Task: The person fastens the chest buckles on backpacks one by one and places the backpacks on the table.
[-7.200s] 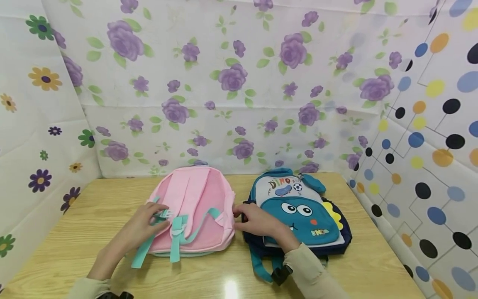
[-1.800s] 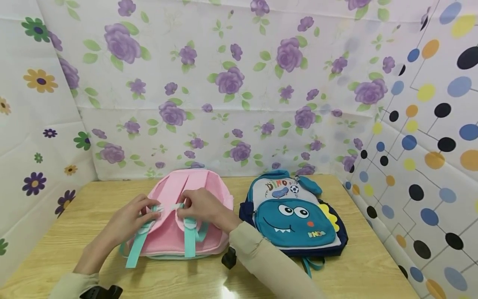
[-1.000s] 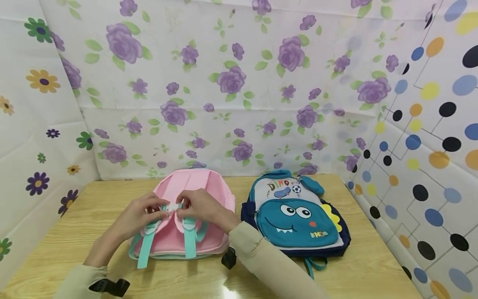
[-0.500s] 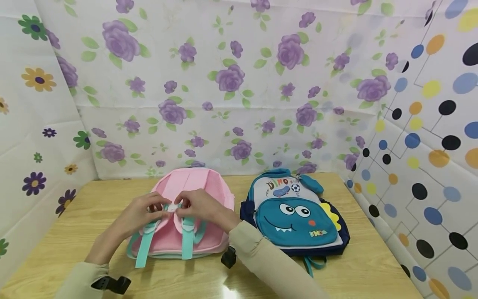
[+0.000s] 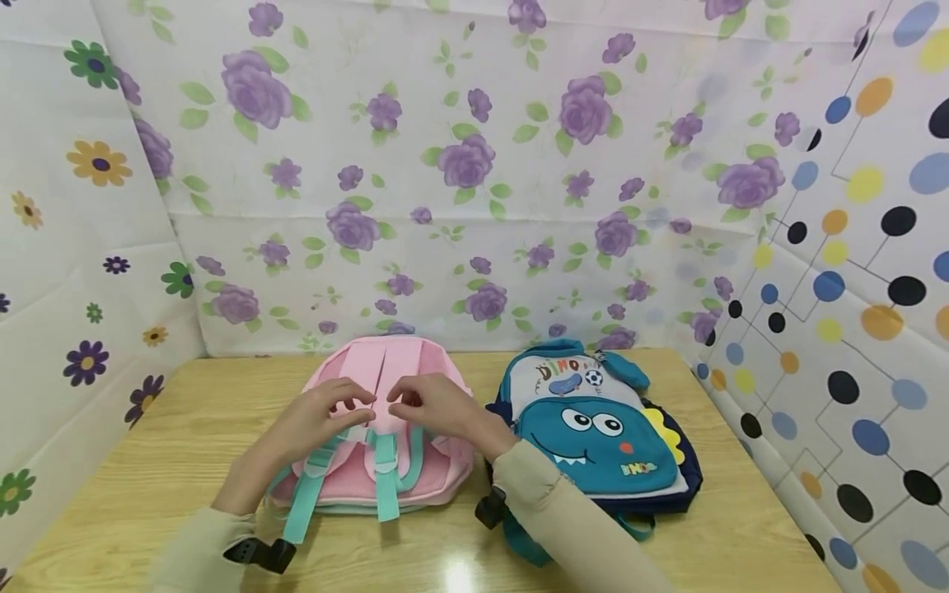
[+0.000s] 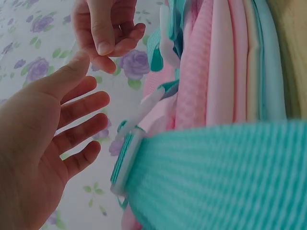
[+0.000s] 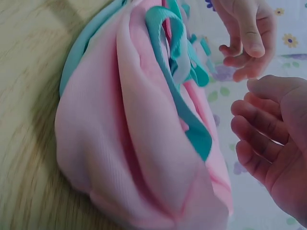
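A pink backpack [image 5: 433, 478] lies on the table with its shoulder straps facing up. Turquoise webbing [image 5: 301, 506] hangs from its straps, and a white chest buckle [image 5: 357, 433] sits between the two straps. Above the backpack, my left hand [image 5: 322, 418] hovers with relaxed, spread fingers, holding nothing. My right hand [image 5: 437, 405] is just to its right, fingers loosely bent and holding nothing. Both wrist views show the hands apart from the fabric, thumbs and fingers facing each other. A white strap slider [image 6: 125, 163] and turquoise webbing [image 6: 225, 172] fill the left wrist view's foreground.
To the right lies a teal and navy dinosaur backpack [image 5: 593, 445], close to the pink one; my right forearm passes over its near left corner. The wooden table [image 5: 170, 494] is bounded by a floral cloth [image 5: 415, 272] behind and patterned cloths at both sides.
Earlier both hands pinched the chest strap's buckle ends and brought them together at the middle. Now they have let go and lifted away, the right hand shifting to the right.
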`<move>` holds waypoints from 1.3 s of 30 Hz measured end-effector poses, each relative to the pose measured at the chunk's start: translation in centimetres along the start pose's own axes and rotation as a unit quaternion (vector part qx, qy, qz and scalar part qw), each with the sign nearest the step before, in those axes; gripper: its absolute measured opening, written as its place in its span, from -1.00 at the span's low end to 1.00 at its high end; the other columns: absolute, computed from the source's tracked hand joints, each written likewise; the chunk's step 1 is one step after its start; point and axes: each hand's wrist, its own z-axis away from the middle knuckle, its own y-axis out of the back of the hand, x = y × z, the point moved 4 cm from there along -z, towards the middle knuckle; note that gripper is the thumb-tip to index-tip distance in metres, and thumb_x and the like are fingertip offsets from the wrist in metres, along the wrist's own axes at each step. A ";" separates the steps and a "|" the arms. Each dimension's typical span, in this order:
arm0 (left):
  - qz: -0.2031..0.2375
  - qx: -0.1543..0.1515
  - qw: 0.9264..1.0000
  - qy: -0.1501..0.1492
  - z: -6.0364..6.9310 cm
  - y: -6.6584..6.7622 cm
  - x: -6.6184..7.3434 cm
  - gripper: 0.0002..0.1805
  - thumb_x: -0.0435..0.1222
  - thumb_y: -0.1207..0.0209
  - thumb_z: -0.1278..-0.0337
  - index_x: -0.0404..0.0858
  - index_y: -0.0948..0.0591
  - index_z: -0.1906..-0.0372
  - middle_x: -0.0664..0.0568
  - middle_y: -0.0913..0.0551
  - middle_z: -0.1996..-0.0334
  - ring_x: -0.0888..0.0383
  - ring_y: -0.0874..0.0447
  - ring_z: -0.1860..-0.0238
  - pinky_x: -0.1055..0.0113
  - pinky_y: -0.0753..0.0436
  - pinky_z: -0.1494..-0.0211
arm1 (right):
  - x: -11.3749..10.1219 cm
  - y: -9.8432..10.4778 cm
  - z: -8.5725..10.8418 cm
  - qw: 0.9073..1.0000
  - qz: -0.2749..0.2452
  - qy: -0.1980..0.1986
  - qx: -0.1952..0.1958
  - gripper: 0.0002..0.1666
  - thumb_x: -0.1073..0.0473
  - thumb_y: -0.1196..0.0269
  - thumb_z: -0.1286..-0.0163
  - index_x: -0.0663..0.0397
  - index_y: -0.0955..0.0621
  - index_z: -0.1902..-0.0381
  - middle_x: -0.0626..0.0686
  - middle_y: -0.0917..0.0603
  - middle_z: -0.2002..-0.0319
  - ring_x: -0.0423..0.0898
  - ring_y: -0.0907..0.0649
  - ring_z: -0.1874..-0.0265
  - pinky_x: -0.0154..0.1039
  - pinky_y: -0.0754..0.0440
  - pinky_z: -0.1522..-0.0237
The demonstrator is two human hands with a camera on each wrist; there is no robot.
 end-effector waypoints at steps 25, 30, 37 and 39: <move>0.029 -0.057 0.998 0.019 -4.8 -5.6 3.7 -0.56 0.12 -0.19 -0.28 -0.03 -0.67 -0.09 0.26 -0.68 0.09 0.26 -0.61 0.12 0.23 -0.57 0.04 | 5.9 6.8 7.7 0.994 0.012 -0.079 0.075 -0.77 0.04 -0.23 -0.45 -0.03 -0.69 0.04 -0.14 -0.69 0.33 -0.25 -0.60 0.37 -0.31 -0.60 0.27; 0.034 -0.064 0.997 0.017 -5.4 -6.7 4.5 -0.57 0.10 -0.19 -0.29 -0.03 -0.67 -0.11 0.25 -0.69 0.08 0.26 -0.60 0.14 0.26 -0.57 0.06 | 7.1 7.9 9.3 0.994 0.016 -0.080 0.076 -0.80 0.02 -0.23 -0.46 -0.14 -0.69 0.04 -0.18 -0.68 0.28 -0.28 -0.61 0.33 -0.31 -0.59 0.26; 0.032 -0.067 0.997 0.012 -6.3 -8.1 5.8 -0.58 0.08 -0.20 -0.29 -0.01 -0.66 -0.12 0.22 -0.69 0.06 0.24 -0.60 0.13 0.30 -0.57 0.11 | 8.4 9.5 11.5 0.993 0.031 -0.077 0.087 -0.77 0.02 -0.22 -0.47 -0.10 -0.68 0.00 -0.16 -0.68 0.24 -0.28 -0.61 0.30 -0.29 -0.60 0.23; 0.028 -0.065 0.997 0.009 -6.5 -8.3 6.3 -0.59 0.07 -0.20 -0.29 0.00 -0.66 -0.13 0.21 -0.70 0.07 0.22 -0.61 0.13 0.29 -0.57 0.11 | 8.7 9.8 12.0 0.992 0.035 -0.079 0.090 -0.76 0.02 -0.22 -0.48 -0.08 -0.68 -0.01 -0.14 -0.69 0.24 -0.27 -0.62 0.29 -0.28 -0.60 0.22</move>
